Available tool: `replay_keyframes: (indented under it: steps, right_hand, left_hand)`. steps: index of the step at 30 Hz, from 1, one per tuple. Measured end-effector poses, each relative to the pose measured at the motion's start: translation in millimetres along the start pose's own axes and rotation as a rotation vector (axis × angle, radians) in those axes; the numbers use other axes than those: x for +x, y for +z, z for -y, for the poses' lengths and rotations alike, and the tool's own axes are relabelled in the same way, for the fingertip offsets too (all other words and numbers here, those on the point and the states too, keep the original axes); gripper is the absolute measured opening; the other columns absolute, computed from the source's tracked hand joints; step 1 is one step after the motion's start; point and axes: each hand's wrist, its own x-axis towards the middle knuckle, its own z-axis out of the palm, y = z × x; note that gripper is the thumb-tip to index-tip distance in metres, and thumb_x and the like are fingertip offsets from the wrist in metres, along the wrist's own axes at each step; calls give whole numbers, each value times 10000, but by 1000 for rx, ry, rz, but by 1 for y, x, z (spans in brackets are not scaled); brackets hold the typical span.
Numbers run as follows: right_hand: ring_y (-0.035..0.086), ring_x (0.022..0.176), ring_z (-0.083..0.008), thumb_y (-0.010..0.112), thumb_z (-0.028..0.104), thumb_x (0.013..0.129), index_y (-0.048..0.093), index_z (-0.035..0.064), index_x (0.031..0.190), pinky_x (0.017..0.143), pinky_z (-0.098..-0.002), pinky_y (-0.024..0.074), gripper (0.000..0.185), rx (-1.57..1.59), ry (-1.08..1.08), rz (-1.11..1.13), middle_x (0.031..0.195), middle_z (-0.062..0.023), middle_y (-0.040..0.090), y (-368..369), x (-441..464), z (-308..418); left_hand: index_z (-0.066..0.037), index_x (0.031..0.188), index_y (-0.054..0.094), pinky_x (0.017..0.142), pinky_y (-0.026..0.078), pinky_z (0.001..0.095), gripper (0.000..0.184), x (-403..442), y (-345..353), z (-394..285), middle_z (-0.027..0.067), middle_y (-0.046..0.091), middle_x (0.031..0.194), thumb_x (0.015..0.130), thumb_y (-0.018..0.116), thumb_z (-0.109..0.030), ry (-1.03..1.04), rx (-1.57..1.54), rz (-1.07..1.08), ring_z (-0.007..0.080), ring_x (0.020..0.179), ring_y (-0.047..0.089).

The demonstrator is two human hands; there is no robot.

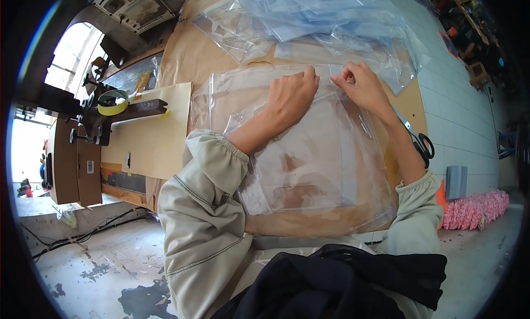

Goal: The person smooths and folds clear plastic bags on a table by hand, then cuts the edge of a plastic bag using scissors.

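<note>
A clear plastic bag [309,170] lies flat in front of me, with a whitish strip down its right part. My left hand [294,96] is closed, its knuckles up and its fingertips pressed at the bag's far edge. A short way to the right, my right hand [361,88] pinches with thumb and forefinger by the far end of the strip. It appears to grip the plastic there, though the fingertips partly hide it. Beyond both hands lies a heap of clear bluish plastic bags [331,23].
Black-handled scissors [424,145] lie beside my right forearm. On the left, a dark metal machine arm [135,110] carries a roll of yellow tape [112,103] over a tan board [149,136]. A cardboard box [88,164] stands farther left. Pink bundled material [477,209] is on the right.
</note>
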Motion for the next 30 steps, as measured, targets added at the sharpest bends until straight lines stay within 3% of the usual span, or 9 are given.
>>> replay_keyframes:
  steps: [3, 6, 9, 15, 20, 23, 27, 28, 30]
  right_hand:
    - [540, 752, -182, 634, 254, 888, 570, 9, 768, 681, -310, 437, 279, 33, -64, -50, 830, -84, 551, 19, 5, -9]
    - [549, 727, -186, 636, 273, 877, 602, 22, 768, 677, -313, 437, 277, 375, 38, 0, 745, -96, 583, 18, 10, -16]
    - [542, 650, -116, 638, 255, 884, 615, 13, 778, 632, -267, 429, 265, 456, 133, 2, 697, -58, 613, 10, 7, -14]
    - [566, 655, -95, 648, 249, 878, 642, 6, 811, 625, -254, 435, 252, 603, 115, -96, 696, -44, 645, 20, 9, -19]
    - [588, 641, -176, 628, 196, 889, 616, 2, 836, 621, -272, 441, 202, 342, 55, -306, 716, -90, 645, 13, 1, -7]
    - [592, 645, -263, 579, 132, 911, 543, 7, 890, 619, -319, 449, 132, 243, -25, -336, 732, -119, 628, 10, -1, -8]
    - [586, 687, -347, 536, 64, 916, 451, 22, 954, 625, -397, 461, 102, 159, -184, -394, 772, -142, 604, 18, 0, -4]
    - [589, 713, -348, 539, 61, 910, 455, 20, 964, 634, -405, 463, 108, 79, -245, -409, 773, -143, 601, 22, 1, -2]
    - [594, 765, -351, 545, 53, 898, 462, 16, 985, 651, -422, 469, 126, -82, -365, -438, 774, -144, 593, 33, 2, -1]
  left_hand:
    - [-60, 850, 522, 520, 437, 484, 218, 0, 1, 1, 137, 646, 692, 936, 504, -260, 0, -7, -22, 374, 590, 603]
    - [-60, 853, 505, 493, 436, 471, 219, -1, 1, 2, 137, 639, 675, 942, 500, -260, 5, -26, -47, 362, 570, 603]
    - [-53, 842, 473, 447, 439, 452, 232, -2, -2, 2, 135, 627, 646, 951, 496, -257, 10, 3, -64, 341, 530, 602]
    - [-53, 860, 456, 446, 427, 471, 260, -2, -5, 4, 149, 613, 613, 963, 481, -291, -59, 27, -24, 357, 521, 594]
    - [-65, 891, 522, 531, 441, 504, 312, -3, -23, 17, 183, 621, 650, 951, 487, -369, -115, 66, 37, 411, 592, 597]
    - [-51, 899, 558, 587, 459, 509, 373, -10, -59, 36, 211, 625, 690, 943, 492, -416, -88, 175, 240, 420, 657, 608]
    - [-38, 842, 628, 591, 443, 446, 458, -26, -109, 53, 178, 621, 693, 900, 550, -485, -191, 22, 394, 356, 667, 607]
    - [-33, 774, 634, 581, 427, 414, 445, -30, -110, 60, 157, 619, 683, 884, 591, -462, -153, -1, 353, 322, 642, 601]
    - [-39, 818, 630, 583, 433, 408, 397, -38, -109, 62, 144, 610, 649, 879, 613, -431, -188, 6, 281, 307, 636, 607]
